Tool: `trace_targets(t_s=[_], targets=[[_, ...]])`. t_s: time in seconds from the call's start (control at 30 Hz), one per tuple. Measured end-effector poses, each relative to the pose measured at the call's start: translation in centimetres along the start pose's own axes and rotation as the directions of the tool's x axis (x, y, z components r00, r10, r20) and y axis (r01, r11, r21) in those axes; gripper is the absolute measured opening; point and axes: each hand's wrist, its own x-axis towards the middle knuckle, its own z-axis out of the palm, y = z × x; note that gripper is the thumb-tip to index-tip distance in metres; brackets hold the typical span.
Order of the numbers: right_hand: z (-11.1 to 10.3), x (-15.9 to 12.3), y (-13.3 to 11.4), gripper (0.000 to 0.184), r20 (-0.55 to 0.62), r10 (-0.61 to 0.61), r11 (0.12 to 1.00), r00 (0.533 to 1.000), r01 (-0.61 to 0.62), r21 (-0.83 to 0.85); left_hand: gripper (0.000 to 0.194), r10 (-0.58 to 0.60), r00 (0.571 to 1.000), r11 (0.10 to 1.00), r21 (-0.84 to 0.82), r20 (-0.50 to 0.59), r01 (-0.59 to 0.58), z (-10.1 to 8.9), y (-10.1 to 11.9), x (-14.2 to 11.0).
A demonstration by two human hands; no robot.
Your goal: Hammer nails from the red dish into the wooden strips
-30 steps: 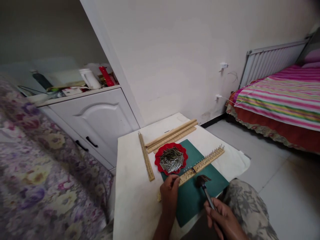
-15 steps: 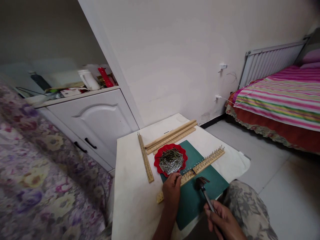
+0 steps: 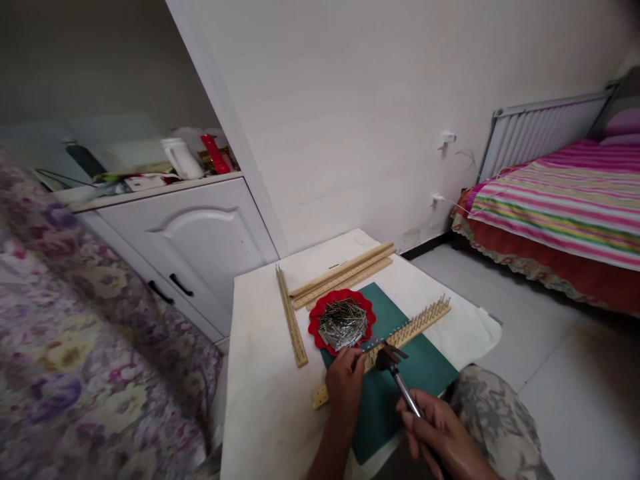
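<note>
My right hand (image 3: 433,427) is wrapped round the handle of a claw hammer (image 3: 400,380). The hammer's head is over the near edge of a wooden strip (image 3: 423,327), close to my left hand. Rows of upright nails stand in the strip, which lies slantwise across a green mat (image 3: 380,420). My left hand (image 3: 345,383) rests on the strip's left part, thumb and fingers pinched together; what is between the fingertips is too small to make out. Just beyond that hand, a red scalloped bowl (image 3: 314,327) holds a heap of loose nails (image 3: 343,323).
More wooden strips (image 3: 345,273) lie at the back of the white-covered table (image 3: 260,413), and another strip (image 3: 291,317) lies left of the bowl. A camouflage-clad knee (image 3: 500,413) is at the table's right edge. A cabinet (image 3: 190,247) and floral curtain (image 3: 100,373) stand left.
The hammer has moved left and slightly up in the view, from over the mat to the strip near my left hand. My left hand has barely moved.
</note>
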Motion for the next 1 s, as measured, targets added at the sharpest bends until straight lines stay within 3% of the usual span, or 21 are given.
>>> trace_targets(t_s=[0.17, 0.4, 0.73, 0.87, 1.0], targets=[[1.4, 2.0, -1.8, 0.027, 0.057, -0.024, 0.999, 0.998, 0.026, -0.029, 0.020, -0.014, 1.000, 1.000, 0.010, 0.012, 0.014, 0.0, -0.1, -0.1], [1.9, 3.5, -1.9, 0.021, 0.063, -0.014, 0.989, 0.998, 0.023, -0.146, 0.016, -0.028, 1.000, 1.000, -0.005, 0.005, 0.028, 0.3, -0.7, -0.2], [1.7, 3.4, -1.9, 0.017, 0.095, -0.004, 0.980, 0.995, 0.023, -0.198, 0.014, -0.055, 0.998, 0.998, -0.006, 0.003, 0.055, 0.5, -0.9, -0.2], [1.5, 2.1, -1.9, 0.020, 0.089, 0.002, 0.984, 0.996, 0.014, -0.180, 0.015, -0.040, 0.999, 0.999, -0.024, -0.002, 0.040, 0.4, -0.8, -0.3], [0.7, 0.3, -0.5, 0.028, 0.115, 0.048, 0.979, 0.992, -0.024, -0.200, 0.015, -0.023, 1.000, 0.996, -0.087, 0.017, 0.025, 0.2, -0.8, -0.3]])
